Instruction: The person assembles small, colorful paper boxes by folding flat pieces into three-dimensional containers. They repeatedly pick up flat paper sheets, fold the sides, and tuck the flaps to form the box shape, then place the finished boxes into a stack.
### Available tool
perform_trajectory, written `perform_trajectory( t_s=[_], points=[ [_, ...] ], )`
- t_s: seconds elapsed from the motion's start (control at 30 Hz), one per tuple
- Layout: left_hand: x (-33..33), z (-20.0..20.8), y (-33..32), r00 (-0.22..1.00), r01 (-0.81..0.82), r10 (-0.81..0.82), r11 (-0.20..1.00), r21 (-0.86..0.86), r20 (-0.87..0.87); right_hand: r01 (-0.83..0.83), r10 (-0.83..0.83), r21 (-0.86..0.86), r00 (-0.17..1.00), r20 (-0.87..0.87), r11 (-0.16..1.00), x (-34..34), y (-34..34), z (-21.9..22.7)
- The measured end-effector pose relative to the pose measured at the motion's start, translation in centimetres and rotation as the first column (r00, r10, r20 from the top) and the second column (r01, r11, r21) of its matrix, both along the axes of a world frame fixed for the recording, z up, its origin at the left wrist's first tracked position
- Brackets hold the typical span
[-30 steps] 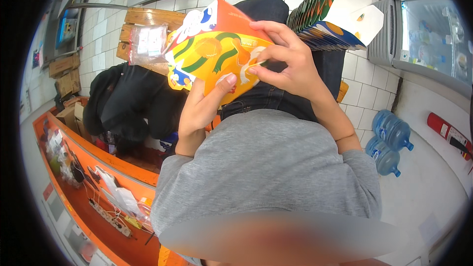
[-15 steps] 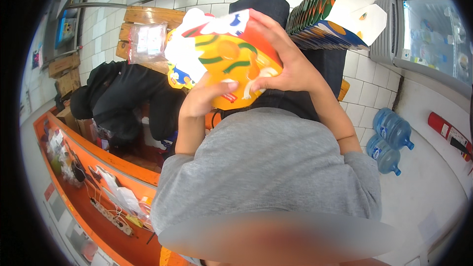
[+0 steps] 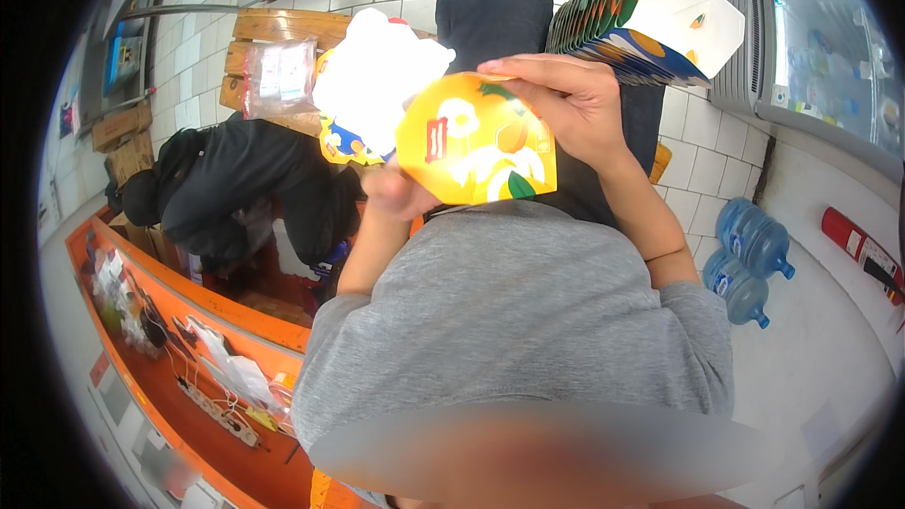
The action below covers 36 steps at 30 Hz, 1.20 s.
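Yellow carton (image 3: 483,146), printed face up, long axis roughly crosswise.

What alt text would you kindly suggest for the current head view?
A bare right hand holds a yellow printed carton, the blurred left hand at its lower left edge. Beyond are stacked printed cartons at right and, at left, a clear packet on a wooden bench.

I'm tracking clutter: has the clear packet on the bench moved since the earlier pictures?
No: the packet lies at the same spot on the wooden bench.
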<state>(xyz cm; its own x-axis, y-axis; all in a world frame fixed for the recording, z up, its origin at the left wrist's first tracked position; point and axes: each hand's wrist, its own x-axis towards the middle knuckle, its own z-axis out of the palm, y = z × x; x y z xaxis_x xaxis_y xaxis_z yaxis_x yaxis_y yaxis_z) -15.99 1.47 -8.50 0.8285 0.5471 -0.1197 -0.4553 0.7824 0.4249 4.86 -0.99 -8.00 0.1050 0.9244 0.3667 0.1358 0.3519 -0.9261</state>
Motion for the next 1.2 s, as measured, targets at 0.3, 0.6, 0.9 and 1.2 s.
perform_trajectory(
  t_s=[0.3, 0.6, 0.9, 1.2],
  points=[
    [-0.1, 2.6, -2.0, 0.896, -0.014, -0.022, 0.997, -0.079, -0.444, -0.315, 0.2, 0.244, 0.894, 0.401, 0.917, 3.5, -0.1, 0.8],
    [-0.2, 3.1, -1.6, 0.897, 0.039, -0.024, 0.999, 0.026, -0.44, -0.261, 0.245, 0.082, 0.955, 0.166, 0.962, 2.1, -2.1, 0.7],
    [1.0, 6.8, -1.2, 0.925, 0.265, -0.052, 0.8, 0.539, -0.377, -0.465, 0.388, -0.28, 0.875, -0.288, 0.84, 2.2, -4.4, 2.0],
    [2.0, 9.1, 0.9, 0.812, 0.574, -0.278, 0.543, 0.613, -0.514, -0.459, 0.441, -0.157, 0.887, -0.135, 0.874, 3.7, -6.0, 3.2]
  ],
)
